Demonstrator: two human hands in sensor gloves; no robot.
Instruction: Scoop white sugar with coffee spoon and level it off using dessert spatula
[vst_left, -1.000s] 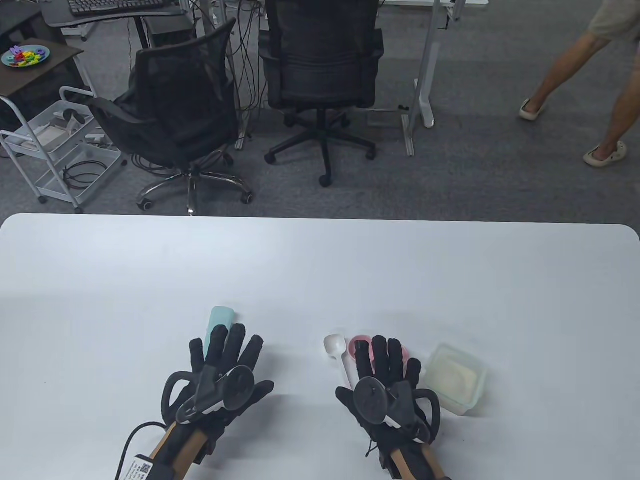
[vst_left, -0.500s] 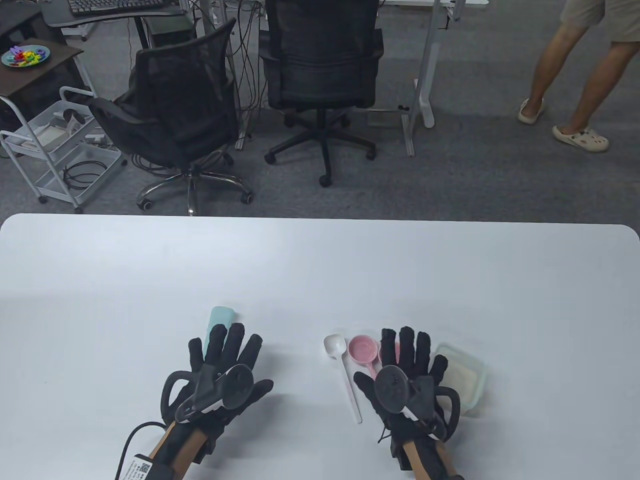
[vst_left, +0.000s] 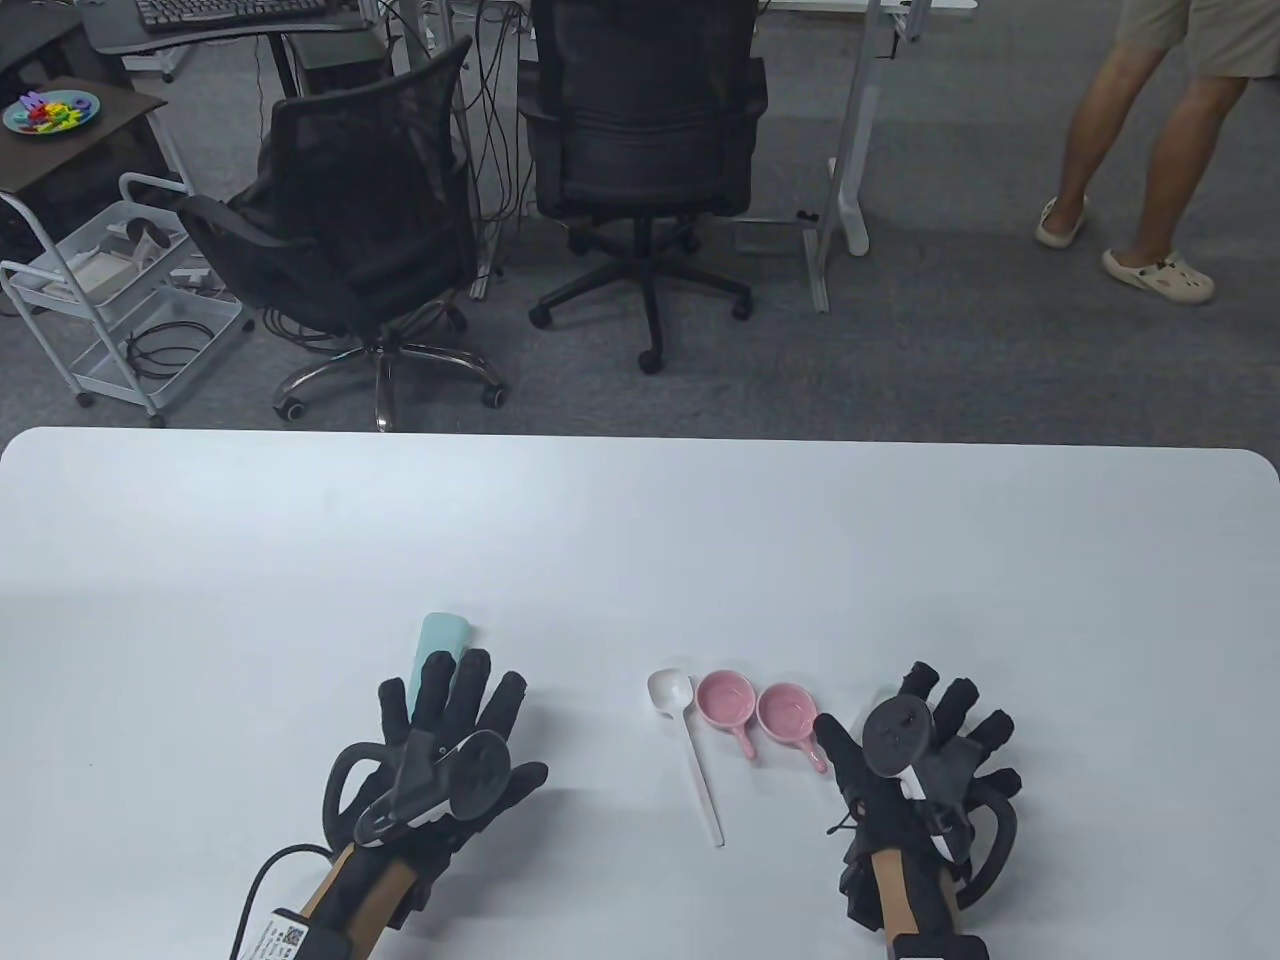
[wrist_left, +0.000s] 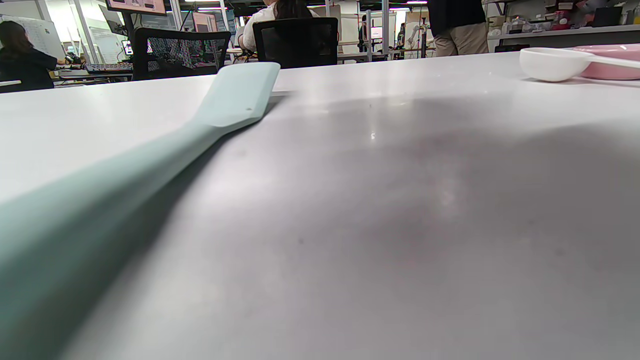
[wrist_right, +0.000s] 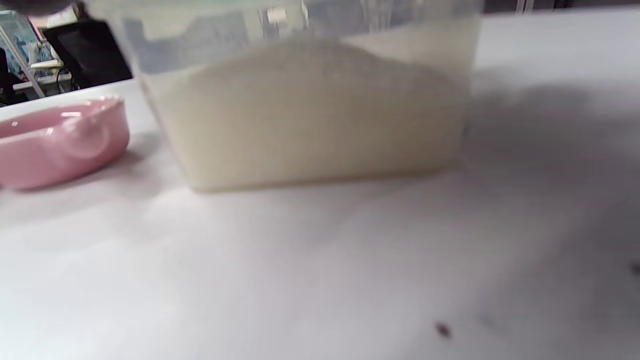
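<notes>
I see a smooth white bench (vst_left: 640, 540) with rounded corners; all items sit near its front edge. My left grip (vst_left: 440, 745) lies flat, fingers straight and spread, resting over the handle of the dessert spatula (vst_left: 443, 633), a matte pale-teal silicone piece with a flat rounded blade pointing toward the far edge. The coffee spoon (vst_left: 670, 692), glossy white plastic with a round deep bowl and a thin straight handle, lies free around the middle of the front edge, handle toward me. Just right of it are two pink dishes (vst_left: 726, 697), small, round and glazed, with stub handles, side by side; both look empty. My right grip (vst_left: 925, 750) hovers over the sugar tub (wrist_right: 310, 100), fingers spread and slightly bent, holding nothing. The tub is translucent plastic with squared walls and holds white sugar (wrist_right: 310, 125), a grainy off-white mound.
</notes>
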